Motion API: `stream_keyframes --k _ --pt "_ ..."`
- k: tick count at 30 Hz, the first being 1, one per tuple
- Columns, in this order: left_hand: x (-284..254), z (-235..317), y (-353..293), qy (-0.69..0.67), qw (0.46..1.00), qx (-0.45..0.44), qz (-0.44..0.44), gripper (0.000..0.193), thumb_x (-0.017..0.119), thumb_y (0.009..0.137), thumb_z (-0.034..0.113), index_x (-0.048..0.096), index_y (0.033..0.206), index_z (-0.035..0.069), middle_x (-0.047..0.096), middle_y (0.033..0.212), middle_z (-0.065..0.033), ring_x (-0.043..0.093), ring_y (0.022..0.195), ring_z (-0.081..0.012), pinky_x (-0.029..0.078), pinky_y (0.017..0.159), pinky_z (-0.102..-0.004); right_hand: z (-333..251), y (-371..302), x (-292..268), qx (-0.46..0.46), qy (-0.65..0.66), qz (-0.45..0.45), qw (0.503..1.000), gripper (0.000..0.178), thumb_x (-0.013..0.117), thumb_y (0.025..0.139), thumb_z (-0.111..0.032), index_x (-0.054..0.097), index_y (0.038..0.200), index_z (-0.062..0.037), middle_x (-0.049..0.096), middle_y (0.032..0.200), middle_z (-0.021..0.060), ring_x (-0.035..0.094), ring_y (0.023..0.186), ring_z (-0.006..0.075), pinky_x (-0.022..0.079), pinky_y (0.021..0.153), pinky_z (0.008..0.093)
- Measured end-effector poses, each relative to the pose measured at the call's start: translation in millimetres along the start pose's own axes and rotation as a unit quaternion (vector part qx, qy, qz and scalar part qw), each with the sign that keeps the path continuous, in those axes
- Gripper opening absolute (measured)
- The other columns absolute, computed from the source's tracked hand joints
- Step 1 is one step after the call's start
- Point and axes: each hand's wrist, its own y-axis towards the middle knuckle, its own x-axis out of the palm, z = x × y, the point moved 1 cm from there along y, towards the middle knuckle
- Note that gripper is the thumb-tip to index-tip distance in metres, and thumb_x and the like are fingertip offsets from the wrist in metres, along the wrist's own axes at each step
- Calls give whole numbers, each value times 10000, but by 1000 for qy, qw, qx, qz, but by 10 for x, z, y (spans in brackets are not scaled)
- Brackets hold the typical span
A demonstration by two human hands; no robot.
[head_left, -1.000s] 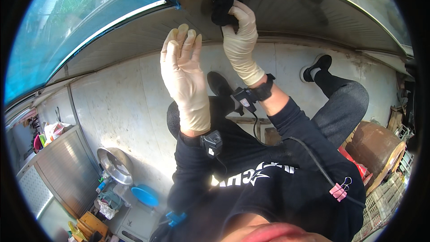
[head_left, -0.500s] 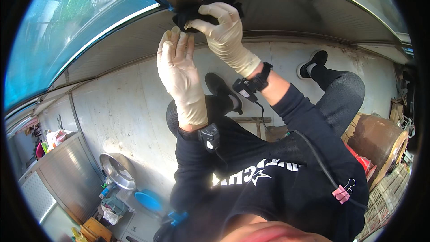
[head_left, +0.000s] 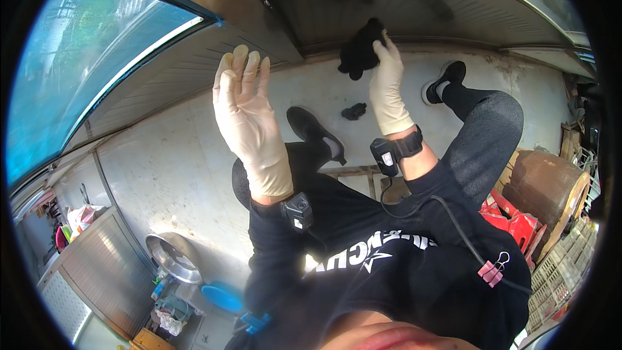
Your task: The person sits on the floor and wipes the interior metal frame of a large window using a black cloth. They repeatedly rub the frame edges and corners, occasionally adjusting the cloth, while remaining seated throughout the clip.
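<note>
My right hand (head_left: pixel 389 84), in a thin cream glove, grips a crumpled black cloth (head_left: pixel 360 53) in front of the lower part of a dark, ribbed metal panel (head_left: pixel 324 19). From this view I cannot tell whether the cloth touches the panel. My left hand (head_left: pixel 249 116), gloved the same way, is raised palm up beside a second panel section (head_left: pixel 168 68). Its fingers are stretched out and hold nothing. A small black lump (head_left: pixel 354 111) shows against the pale floor, below the cloth.
Blue-covered glass (head_left: pixel 103 71) rises at the upper left. Behind on the left are a metal basin (head_left: pixel 172 256), a blue bowl (head_left: pixel 222 297) and a cabinet (head_left: pixel 97 269). A brown jar (head_left: pixel 541 185), red packaging (head_left: pixel 508 217) and a crate (head_left: pixel 567 272) stand on the right.
My right hand has moved right and down from the panel corner with the black cloth. My left hand has shifted slightly left, staying open. The small black lump now shows on the floor.
</note>
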Motion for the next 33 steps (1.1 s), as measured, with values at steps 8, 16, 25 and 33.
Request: stream_keyframes --k 8,16,25,33 --pt "109 -81 -2 -2 1000 -27 -7 386 612 1021 196 548 1314 -47 606 1304 -229 602 1215 -342 445 1130 -511 158 332 667 -86 12 108 990 538 805 765 12 532 1228 21 618 1180 95 565 1092 208 420 1005 311" --pt "43 -139 69 43 999 -25 -8 412 619 1017 205 541 1323 -59 597 1309 -221 591 1209 -328 441 1120 -499 923 1128 -123 168 -148 179 958 530 761 826 -61 555 1315 -51 644 1210 95 597 1087 252 460 925 363" --pt "125 -199 -10 27 997 -60 -41 410 598 1027 202 537 1327 -71 592 1314 -225 580 1220 -327 425 1132 -504 -240 601 -5 -91 78 -9 993 373 765 844 -56 615 1179 12 684 1069 78 631 919 201 482 847 292" --pt "205 -345 -9 35 992 -74 -95 425 585 1036 220 530 1346 -65 597 1305 -224 579 1229 -324 414 1140 -501 628 1152 -338 19 -245 211 946 366 771 817 -91 611 1130 15 680 1019 119 633 898 219 503 863 328"
